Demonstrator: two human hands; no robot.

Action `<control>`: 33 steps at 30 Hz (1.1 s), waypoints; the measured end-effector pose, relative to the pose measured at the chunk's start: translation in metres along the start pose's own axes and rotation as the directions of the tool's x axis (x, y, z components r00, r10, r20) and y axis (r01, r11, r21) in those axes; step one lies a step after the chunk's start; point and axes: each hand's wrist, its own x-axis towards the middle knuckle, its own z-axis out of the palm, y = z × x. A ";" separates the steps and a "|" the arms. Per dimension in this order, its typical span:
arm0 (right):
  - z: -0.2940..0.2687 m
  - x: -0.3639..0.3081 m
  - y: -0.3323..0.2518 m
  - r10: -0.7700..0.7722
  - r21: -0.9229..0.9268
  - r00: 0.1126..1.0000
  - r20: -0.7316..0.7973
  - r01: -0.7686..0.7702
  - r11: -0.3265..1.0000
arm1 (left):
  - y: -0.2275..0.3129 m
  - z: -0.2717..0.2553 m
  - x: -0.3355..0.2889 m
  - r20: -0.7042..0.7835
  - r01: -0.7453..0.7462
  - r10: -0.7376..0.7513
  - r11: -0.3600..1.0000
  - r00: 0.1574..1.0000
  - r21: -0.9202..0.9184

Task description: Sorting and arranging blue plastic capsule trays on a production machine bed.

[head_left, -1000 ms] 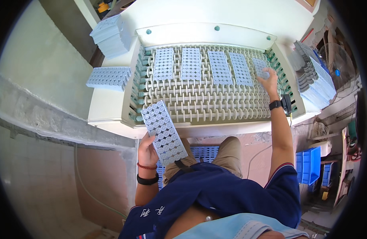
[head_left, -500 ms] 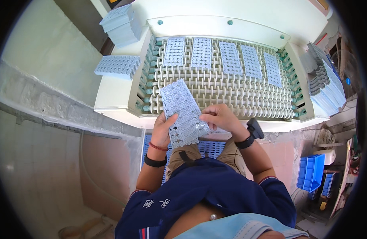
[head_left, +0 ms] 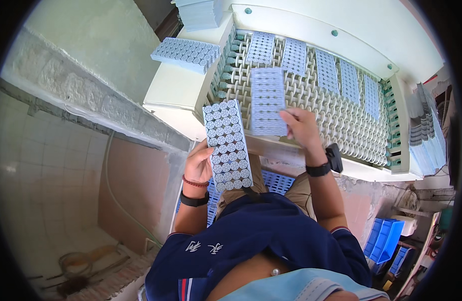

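My left hand (head_left: 198, 163) grips a thin stack of pale blue circuit-board panels (head_left: 227, 150), each a grid of small round boards, by its left edge in front of the machine. My right hand (head_left: 302, 126) pinches a single panel (head_left: 267, 98) at its near right corner. This panel is slightly blurred, over the near left part of the roller conveyor (head_left: 311, 108); whether it touches the rollers I cannot tell. Farther back, several like panels (head_left: 326, 71) lie spaced in a row on the conveyor's white wheels.
A panel stack (head_left: 187, 52) lies on the machine's left ledge, with a taller pile (head_left: 198, 14) behind it. More panels (head_left: 425, 135) lean in a fanned pile at the right end. Blue bins (head_left: 384, 240) stand low at the right. A concrete ledge (head_left: 90, 100) runs along the left.
The single panel has come off the left hand's stack; my right hand has carried it forward over the rollers. The view has shifted, so the machine appears farther right and higher.
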 end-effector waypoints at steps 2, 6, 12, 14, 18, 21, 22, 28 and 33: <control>0.019 0.007 -0.004 -0.008 -0.037 1.000 0.027 0.009 0.999 | 0.001 -0.002 -0.002 0.017 0.008 -0.008 1.000 1.000 0.001; 0.029 0.013 0.001 -0.023 -0.201 0.999 -0.033 0.016 0.979 | 0.000 -0.006 -0.004 -0.038 -0.023 0.024 1.000 0.999 0.018; -0.010 -0.006 0.004 0.019 -0.166 0.968 -0.249 -0.062 0.984 | -0.006 -0.003 0.003 -0.121 -0.029 0.041 0.995 0.992 0.098; -0.022 -0.012 0.007 0.043 -0.236 0.956 -0.290 -0.115 0.965 | -0.010 0.000 0.011 -0.134 -0.022 0.038 0.993 0.990 0.118; -0.025 -0.030 0.010 -0.357 -0.661 0.871 -0.338 0.051 0.749 | -0.024 0.013 0.033 -0.141 0.002 0.019 0.988 0.990 0.152; -0.013 -0.043 0.000 -0.330 -0.524 0.890 -0.315 0.127 0.842 | -0.036 0.016 0.047 -0.141 0.032 -0.003 0.979 0.990 0.200; -0.009 -0.047 -0.003 -0.162 -0.325 0.978 -0.131 0.112 0.939 | -0.040 0.016 0.052 -0.134 0.038 -0.011 0.979 0.991 0.200; -0.030 -0.049 0.007 0.063 0.051 0.997 -0.048 -0.060 0.997 | -0.058 0.019 0.064 -0.171 0.027 0.023 0.959 0.985 0.281; -0.110 -0.021 0.028 0.019 0.022 0.955 -0.296 -0.013 1.000 | -0.054 0.021 0.060 -0.216 0.039 0.014 0.971 0.976 0.238</control>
